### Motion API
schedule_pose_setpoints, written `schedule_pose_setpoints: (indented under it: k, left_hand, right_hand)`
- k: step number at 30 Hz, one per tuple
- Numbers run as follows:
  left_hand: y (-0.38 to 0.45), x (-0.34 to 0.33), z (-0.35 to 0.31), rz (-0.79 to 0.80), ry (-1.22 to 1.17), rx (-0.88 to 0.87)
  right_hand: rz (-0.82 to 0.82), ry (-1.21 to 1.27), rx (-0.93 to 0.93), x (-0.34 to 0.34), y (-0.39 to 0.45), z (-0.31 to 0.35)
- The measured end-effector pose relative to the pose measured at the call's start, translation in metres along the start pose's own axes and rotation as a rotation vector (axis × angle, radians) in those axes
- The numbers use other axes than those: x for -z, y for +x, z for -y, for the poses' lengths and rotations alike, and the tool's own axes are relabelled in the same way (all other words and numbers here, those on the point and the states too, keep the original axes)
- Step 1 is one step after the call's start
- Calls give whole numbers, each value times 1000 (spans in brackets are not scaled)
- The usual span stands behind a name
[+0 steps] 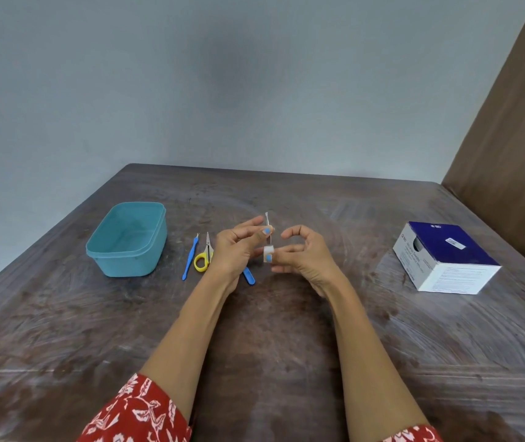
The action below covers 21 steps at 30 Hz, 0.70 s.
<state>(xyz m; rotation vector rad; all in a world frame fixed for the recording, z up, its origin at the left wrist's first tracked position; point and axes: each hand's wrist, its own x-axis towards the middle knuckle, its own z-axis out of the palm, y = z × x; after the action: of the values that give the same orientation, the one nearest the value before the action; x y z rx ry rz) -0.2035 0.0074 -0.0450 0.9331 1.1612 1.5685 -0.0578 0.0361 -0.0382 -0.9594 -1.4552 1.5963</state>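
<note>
My left hand [235, 250] pinches a thin metal tool [267, 223] between thumb and fingers and holds it upright above the middle of the table. A small white pad [268, 249] sits round the tool's lower end. The lower fingertips of my right hand [306, 253] meet the pad from the right. That hand's thumb and forefinger curl into a ring above it and touch nothing. Whose blue-painted nail shows just under the pad is unclear.
A teal plastic tub [127, 240] stands open at the left. Beside my left hand lie a slim blue tool [190, 260], small yellow-handled scissors [204, 255] and a blue handle [249, 275] partly hidden by the wrist. A blue-and-white carton [446, 256] sits at the right of the brown table [286, 346].
</note>
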Motion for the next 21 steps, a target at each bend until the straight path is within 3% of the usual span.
schedule_pose_setpoints:
  k: [3, 8, 15, 21]
  left_hand:
    - [-2, -3, 0, 12, 0, -8]
    - [-2, -2, -2, -12, 0, -3]
    - [-5, -7, -4, -16, 23, 6]
    - [-5, -6, -4, 1, 57, -34]
  right_hand:
    - [-61, 6, 59, -1, 1, 0]
    - [22, 16, -18, 0, -2, -1]
    - [-91, 56, 83, -2, -1, 1]
    - [-17, 32, 30, -1, -4, 0]
